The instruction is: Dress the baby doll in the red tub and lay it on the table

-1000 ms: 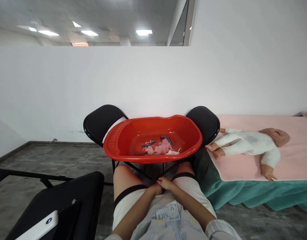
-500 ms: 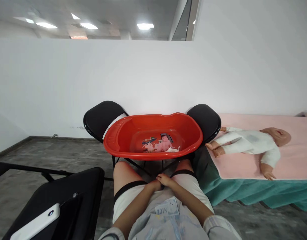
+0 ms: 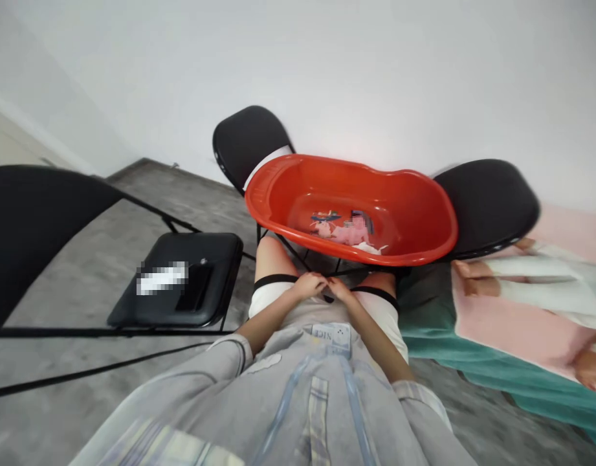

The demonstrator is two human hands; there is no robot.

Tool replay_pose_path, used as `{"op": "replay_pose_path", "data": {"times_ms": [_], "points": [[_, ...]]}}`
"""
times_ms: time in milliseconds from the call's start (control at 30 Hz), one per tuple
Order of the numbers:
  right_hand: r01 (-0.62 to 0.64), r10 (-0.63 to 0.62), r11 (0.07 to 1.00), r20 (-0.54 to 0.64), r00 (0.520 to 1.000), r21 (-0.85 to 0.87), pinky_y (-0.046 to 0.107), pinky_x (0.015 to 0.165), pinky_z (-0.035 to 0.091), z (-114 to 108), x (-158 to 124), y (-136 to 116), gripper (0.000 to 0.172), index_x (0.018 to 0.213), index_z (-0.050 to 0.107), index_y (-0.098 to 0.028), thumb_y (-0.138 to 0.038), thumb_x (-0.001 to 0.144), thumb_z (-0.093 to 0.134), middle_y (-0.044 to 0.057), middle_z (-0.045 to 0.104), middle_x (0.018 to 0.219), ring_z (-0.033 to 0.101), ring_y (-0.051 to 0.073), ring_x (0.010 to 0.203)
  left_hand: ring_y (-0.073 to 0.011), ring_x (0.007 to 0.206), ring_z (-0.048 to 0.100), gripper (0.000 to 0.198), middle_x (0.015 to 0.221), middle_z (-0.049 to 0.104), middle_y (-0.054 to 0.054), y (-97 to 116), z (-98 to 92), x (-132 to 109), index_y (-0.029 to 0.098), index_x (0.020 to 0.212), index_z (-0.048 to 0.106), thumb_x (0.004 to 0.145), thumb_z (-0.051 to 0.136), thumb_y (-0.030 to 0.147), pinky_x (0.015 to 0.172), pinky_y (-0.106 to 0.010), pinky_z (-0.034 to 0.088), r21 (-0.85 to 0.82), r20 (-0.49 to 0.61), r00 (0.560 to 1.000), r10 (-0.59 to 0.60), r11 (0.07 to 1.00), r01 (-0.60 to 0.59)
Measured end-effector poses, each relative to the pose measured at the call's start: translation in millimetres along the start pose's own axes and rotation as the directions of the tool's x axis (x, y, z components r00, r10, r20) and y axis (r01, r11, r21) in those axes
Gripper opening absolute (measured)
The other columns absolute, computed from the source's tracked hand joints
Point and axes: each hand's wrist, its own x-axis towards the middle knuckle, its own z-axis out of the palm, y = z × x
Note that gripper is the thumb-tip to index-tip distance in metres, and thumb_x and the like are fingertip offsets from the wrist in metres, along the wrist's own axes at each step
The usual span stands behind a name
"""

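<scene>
Resting in my lap, my left hand [image 3: 309, 284] and my right hand [image 3: 341, 290] meet at the fingers. Both have their fingers bent and close together, and I see nothing held in either. A small dark patch shows just under them, too small to name. Beyond my knees is a red plastic baby bathtub [image 3: 414, 223], nearest to both hands but apart from them. It has a printed cartoon picture on its bottom. To the right, a baby doll [image 3: 530, 285] in white clothes lies on a pink mat [image 3: 501, 333]; its head is out of view.
Black chairs, one at the left [image 3: 249, 142] and one at the right [image 3: 492, 204], stand at the tub's ends. A black folding chair [image 3: 220, 259] on my left carries a pixelated white item [image 3: 162, 278] and a dark flat object [image 3: 194, 287]. Green cloth [image 3: 433, 323] hangs under the mat.
My view has tilted down and turned left, so the tub and doll appear farther right. My hands, overlapped before, now meet at the fingers. The tub stays where it was.
</scene>
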Motion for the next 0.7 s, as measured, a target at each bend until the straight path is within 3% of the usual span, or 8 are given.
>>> {"op": "replay_pose_path", "data": {"times_ms": [67,100,167,267,400,500,567,700], "points": [[-0.002,0.004,0.999,0.056,0.998,-0.032,0.032,0.103,0.054,3.4,-1.9,1.7,0.03,0.113,0.079,-0.014,-0.017,0.101,0.053,0.012,0.078,0.12,0.072,0.023,0.114,-0.025,0.116,0.07,0.031,0.118,0.077,-0.012,-8.0,-19.0,-23.0,0.018,0.117,0.077,0.103,0.05,0.021,0.11,-0.041,0.052,-0.023,-0.287,0.958,-0.002,1.0,-0.005],[0.005,-0.001,0.999,0.085,0.996,-0.048,0.032,0.105,0.053,5.0,-2.9,2.2,0.028,0.112,0.08,-0.014,-0.016,0.1,0.055,0.012,0.078,0.121,0.072,0.023,0.114,-0.0244,0.116,0.069,0.032,0.118,0.076,-0.012,-13.2,-28.6,-36.0,0.018,0.118,0.076,0.104,0.048,0.02,0.11,-0.04,0.052,-0.029,-0.43,0.902,-0.03,0.999,0.019],[0.028,-0.017,0.996,0.137,0.99,-0.079,0.033,0.107,0.053,7.3,-4.2,3.3,0.025,0.112,0.08,-0.013,-0.016,0.098,0.059,0.013,0.078,0.124,0.073,0.024,0.117,-0.0245,0.116,0.067,0.031,0.118,0.075,-0.012,-26.2,-47.4,-63.5,0.018,0.116,0.074,0.102,0.046,0.018,0.109,-0.04,0.051,-0.049,-0.65,0.747,-0.138,0.989,0.14],[0.055,-0.034,0.993,0.19,0.981,-0.109,0.033,0.109,0.052,7.6,-4.0,4.9,0.027,0.118,0.079,-0.01,-0.017,0.1,0.06,0.017,0.075,0.13,0.072,0.026,0.122,-0.0275,0.118,0.064,0.029,0.119,0.072,-0.014,-49.1,-74.3,-105.2,0.017,0.113,0.072,0.097,0.048,0.012,0.111,-0.041,0.048,-0.133,-0.789,0.496,-0.362,0.889,0.438],[0.079,-0.052,0.989,0.213,0.976,-0.123,0.032,0.11,0.051,5.7,-3.5,6.5,0.031,0.124,0.077,-0.01,-0.017,0.103,0.056,0.017,0.074,0.132,0.071,0.025,0.124,-0.0338,0.133,0.056,0.042,0.135,0.064,-0.02,-77.5,-102.2,-154.3,0.009,0.132,0.065,0.093,0.052,0.009,0.118,-0.045,0.041,-0.288,-0.779,0.164,-0.605,0.578,0.764],[0.094,-0.066,0.988,0.21,0.976,-0.125,0.033,0.108,0.051,5.2,-3.9,7.0,0.029,0.122,0.078,-0.011,-0.016,0.102,0.057,0.016,0.075,0.131,0.071,0.026,0.123,-0.0395,0.142,0.048,0.054,0.149,0.053,-0.027,-94.7,-109.2,-183.4,0.004,0.147,0.054,0.094,0.058,0.016,0.12,-0.05,0.039,-0.385,-0.714,-0.069,-0.697,0.308,0.87],[0.09,-0.063,0.988,0.207,0.976,-0.122,0.033,0.108,0.052,5.2,-3.9,7.2,0.028,0.121,0.079,-0.012,-0.015,0.101,0.059,0.015,0.075,0.13,0.071,0.025,0.123,-0.0418,0.149,0.041,0.065,0.155,0.046,-0.029,-104.5,-107.5,-199.2,0.003,0.153,0.046,0.094,0.064,0.023,0.123,-0.053,0.034,-0.412,-0.654,-0.153,-0.741,0.179,0.893],[0.081,-0.055,0.989,0.2,0.978,-0.125,0.032,0.109,0.051,4.8,-3.2,7.4,0.027,0.122,0.078,-0.012,-0.017,0.102,0.059,0.015,0.075,0.132,0.071,0.025,0.124,-0.0437,0.159,0.027,0.088,0.164,0.037,-0.031,-120.9,-99.7,-224.2,0.003,0.159,0.034,0.089,0.075,0.039,0.13,-0.056,0.022,-0.441,-0.52,-0.227,-0.823,0.031,0.897]]}}
